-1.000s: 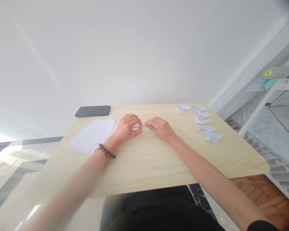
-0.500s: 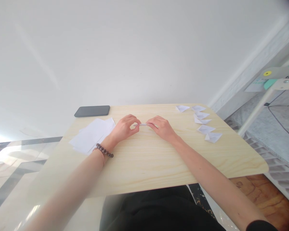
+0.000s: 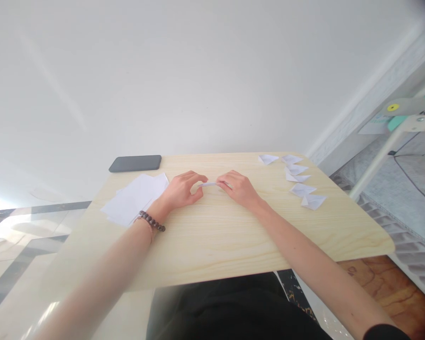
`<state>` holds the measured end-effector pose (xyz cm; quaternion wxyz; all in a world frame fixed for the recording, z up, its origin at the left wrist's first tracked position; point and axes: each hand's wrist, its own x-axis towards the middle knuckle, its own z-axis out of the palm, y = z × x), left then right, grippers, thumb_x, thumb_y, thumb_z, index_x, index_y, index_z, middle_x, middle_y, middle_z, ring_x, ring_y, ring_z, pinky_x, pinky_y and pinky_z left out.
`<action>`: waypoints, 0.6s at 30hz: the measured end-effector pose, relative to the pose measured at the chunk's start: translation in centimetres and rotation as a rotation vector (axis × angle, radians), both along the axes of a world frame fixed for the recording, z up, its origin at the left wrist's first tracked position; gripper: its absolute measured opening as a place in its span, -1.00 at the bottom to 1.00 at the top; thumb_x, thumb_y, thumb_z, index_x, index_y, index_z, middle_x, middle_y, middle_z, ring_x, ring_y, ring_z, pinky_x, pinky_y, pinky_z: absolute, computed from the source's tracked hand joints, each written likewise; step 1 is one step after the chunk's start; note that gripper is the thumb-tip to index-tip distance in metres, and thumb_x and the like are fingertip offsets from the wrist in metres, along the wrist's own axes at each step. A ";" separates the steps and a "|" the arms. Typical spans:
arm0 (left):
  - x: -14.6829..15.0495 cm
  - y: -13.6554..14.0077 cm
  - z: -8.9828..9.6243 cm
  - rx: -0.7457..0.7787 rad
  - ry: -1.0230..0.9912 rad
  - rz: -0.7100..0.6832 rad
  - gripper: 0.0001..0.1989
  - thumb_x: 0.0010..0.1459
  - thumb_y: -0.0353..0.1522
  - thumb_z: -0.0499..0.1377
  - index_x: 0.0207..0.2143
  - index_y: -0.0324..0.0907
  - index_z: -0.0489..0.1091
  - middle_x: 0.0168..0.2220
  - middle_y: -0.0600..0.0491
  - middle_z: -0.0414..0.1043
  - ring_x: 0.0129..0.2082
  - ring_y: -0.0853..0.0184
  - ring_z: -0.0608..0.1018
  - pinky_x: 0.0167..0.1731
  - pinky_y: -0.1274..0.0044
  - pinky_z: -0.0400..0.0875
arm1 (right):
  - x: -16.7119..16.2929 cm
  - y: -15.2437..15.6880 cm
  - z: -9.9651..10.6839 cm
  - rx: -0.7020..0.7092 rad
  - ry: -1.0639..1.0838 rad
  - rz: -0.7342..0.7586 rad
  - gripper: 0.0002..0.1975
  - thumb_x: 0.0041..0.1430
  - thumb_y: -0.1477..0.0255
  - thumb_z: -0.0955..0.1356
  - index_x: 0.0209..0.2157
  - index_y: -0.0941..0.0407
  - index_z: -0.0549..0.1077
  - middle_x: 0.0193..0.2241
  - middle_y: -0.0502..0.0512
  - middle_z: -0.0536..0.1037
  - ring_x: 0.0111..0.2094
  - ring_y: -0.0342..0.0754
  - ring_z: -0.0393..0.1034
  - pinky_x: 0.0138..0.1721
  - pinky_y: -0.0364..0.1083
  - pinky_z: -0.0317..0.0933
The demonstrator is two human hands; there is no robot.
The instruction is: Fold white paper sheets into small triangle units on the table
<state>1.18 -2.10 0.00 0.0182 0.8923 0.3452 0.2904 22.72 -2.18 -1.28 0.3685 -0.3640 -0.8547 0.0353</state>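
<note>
Between my two hands, over the middle of the table, is a small piece of folded white paper (image 3: pixel 209 184), seen nearly edge-on. My right hand (image 3: pixel 238 187) pinches its right end between thumb and fingers. At its left end my left hand (image 3: pixel 182 190) has thumb and forefinger parted, the paper's tip lying in the gap; whether a finger still touches it I cannot tell. A beaded bracelet (image 3: pixel 152 221) circles my left wrist. Left of that hand lies a loose stack of white paper sheets (image 3: pixel 132 200).
Several folded white paper boats (image 3: pixel 302 190) stand along the table's right side. A dark phone (image 3: pixel 135 163) lies at the back left corner of the wooden table (image 3: pixel 212 245). A white wall rises behind, and a pale metal frame (image 3: pixel 378 151) stands at right.
My left thumb and forefinger have moved apart, off the paper's left end, which shows more now. My right hand keeps its pinch, almost unmoved.
</note>
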 end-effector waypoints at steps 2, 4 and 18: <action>0.3 0.1 -0.3 0.022 -0.001 -0.036 -0.77 0.10 -0.36 0.03 -0.19 -0.17 0.37 -0.32 0.00 0.43 -0.30 0.33 0.46 -0.29 0.51 0.33 | -0.3 -0.1 -0.1 0.010 -0.023 0.013 -0.82 0.18 0.39 0.20 -0.35 0.11 0.40 -0.39 0.06 0.49 -0.30 -0.10 0.31 -0.24 -0.11 0.18; 0.6 0.4 -0.7 0.049 -0.013 -0.067 -0.79 0.15 -0.34 0.01 -0.24 -0.18 0.40 -0.37 0.00 0.45 -0.34 0.35 0.47 -0.32 0.54 0.33 | -0.5 -0.2 -0.2 0.016 -0.030 0.020 -0.82 0.18 0.38 0.20 -0.35 0.11 0.39 -0.39 0.06 0.49 -0.30 -0.10 0.31 -0.24 -0.11 0.17; 0.5 0.7 -1.3 0.046 0.032 0.003 -0.74 0.15 -0.24 0.01 -0.32 -0.17 0.42 -0.49 0.03 0.45 -0.48 0.38 0.46 -0.40 0.55 0.29 | -0.3 -0.2 -0.1 -0.011 -0.061 0.017 -0.79 0.18 0.33 0.19 -0.38 0.12 0.38 -0.41 0.07 0.48 -0.34 -0.13 0.33 -0.31 -0.15 0.16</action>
